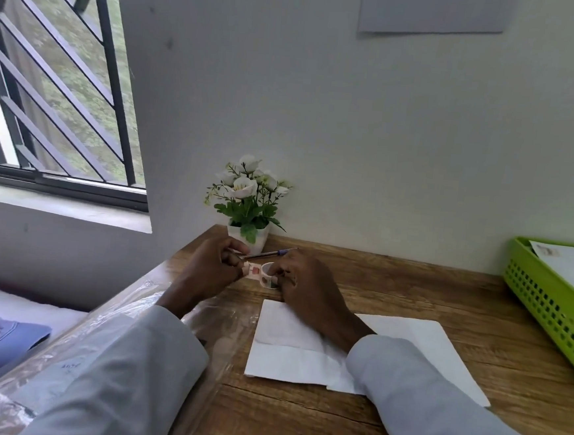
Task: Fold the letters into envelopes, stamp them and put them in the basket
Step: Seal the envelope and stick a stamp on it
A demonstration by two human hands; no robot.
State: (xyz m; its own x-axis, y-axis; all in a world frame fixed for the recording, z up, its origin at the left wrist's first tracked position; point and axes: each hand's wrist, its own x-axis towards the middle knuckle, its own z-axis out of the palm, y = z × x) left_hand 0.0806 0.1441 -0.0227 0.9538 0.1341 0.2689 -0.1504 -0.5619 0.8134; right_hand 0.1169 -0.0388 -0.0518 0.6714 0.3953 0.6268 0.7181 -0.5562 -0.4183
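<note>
Hidden: right sleeve [436, 400] covers part of the white envelope [289, 341], frame centre; basket [553, 303] cut off right.
Stamp roll [267, 275]: small, printed, strip pulled leftward.
Left hand [209, 266]: pinches strip end.
Right hand [311, 284]: grips roll.

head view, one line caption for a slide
Both hands peel a stamp off a roll above the envelope.

Soft daylight is coming in through the black-barred window [49, 78] at upper left, leaving the pale wall [321, 117] evenly dim. Wide-angle distortion is bending the edges, and the whole picture is looking slightly soft.
</note>
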